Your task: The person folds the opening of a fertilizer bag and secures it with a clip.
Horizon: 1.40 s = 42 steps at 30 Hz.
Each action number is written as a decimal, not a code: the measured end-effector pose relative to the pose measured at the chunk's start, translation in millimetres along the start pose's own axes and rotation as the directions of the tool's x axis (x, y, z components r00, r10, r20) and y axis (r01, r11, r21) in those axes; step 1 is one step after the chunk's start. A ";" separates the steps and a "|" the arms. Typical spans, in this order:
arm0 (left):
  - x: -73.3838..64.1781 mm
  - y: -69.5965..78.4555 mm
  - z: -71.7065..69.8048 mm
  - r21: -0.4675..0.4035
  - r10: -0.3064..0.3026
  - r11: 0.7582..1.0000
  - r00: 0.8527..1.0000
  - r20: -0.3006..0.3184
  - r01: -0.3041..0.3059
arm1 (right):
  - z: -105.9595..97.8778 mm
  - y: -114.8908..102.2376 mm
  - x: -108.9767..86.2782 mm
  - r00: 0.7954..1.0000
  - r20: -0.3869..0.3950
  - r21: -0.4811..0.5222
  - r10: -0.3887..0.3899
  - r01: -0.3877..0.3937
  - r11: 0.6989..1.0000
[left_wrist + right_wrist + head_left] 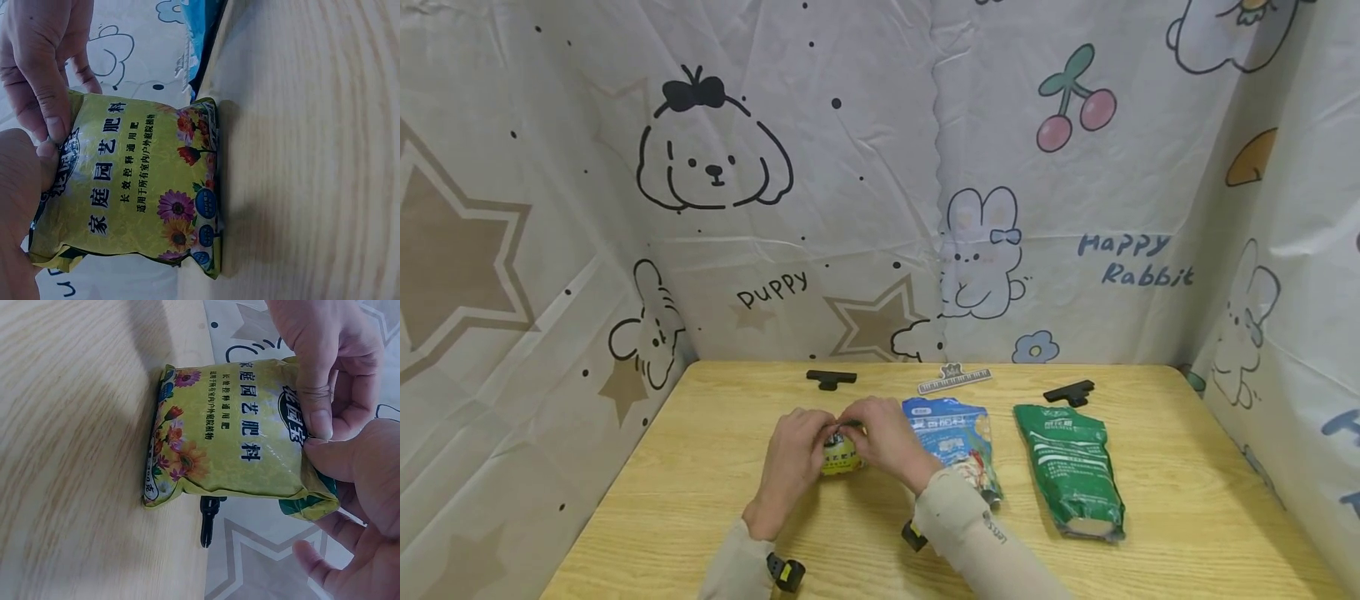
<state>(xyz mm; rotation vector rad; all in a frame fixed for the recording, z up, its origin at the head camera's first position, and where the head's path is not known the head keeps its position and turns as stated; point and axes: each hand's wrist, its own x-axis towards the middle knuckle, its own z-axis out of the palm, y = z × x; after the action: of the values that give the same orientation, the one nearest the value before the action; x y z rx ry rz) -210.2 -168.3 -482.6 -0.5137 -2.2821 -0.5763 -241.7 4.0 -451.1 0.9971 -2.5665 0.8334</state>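
Note:
A small yellow bag printed with flowers and Chinese text stands upright on the wooden table. My left hand and right hand both pinch its top edge from either side. In the left wrist view the bag fills the middle, with my left hand at its top corner and my right hand gripping beside it. In the right wrist view my right hand and left hand meet at the bag's top.
A blue bag and a green bag lie flat to the right. Two black clips and a flat ruler-like clip lie near the far edge. Cartoon-print cloth walls enclose the table on three sides.

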 end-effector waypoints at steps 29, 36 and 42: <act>-13.6 -16.1 7.6 0.146 0.100 0.986 0.990 -0.100 -0.085 | 8.7 6.8 -5.1 0.998 0.009 0.007 0.054 -0.054 0.999; -17.1 -19.5 5.6 0.145 0.091 0.986 0.992 -0.086 -0.078 | 9.0 6.3 -7.6 0.998 0.009 0.009 0.061 -0.062 0.998; -17.9 -19.1 5.1 0.116 0.065 0.991 0.997 -0.045 -0.059 | 9.9 8.4 -8.1 0.997 0.009 0.025 0.074 -0.074 0.997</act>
<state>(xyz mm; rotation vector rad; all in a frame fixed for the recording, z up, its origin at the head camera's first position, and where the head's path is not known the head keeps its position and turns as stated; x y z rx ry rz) -210.9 -184.7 -503.7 -0.5070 -2.2293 -0.4198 -241.9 7.3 -466.0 0.9200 -2.6204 0.8848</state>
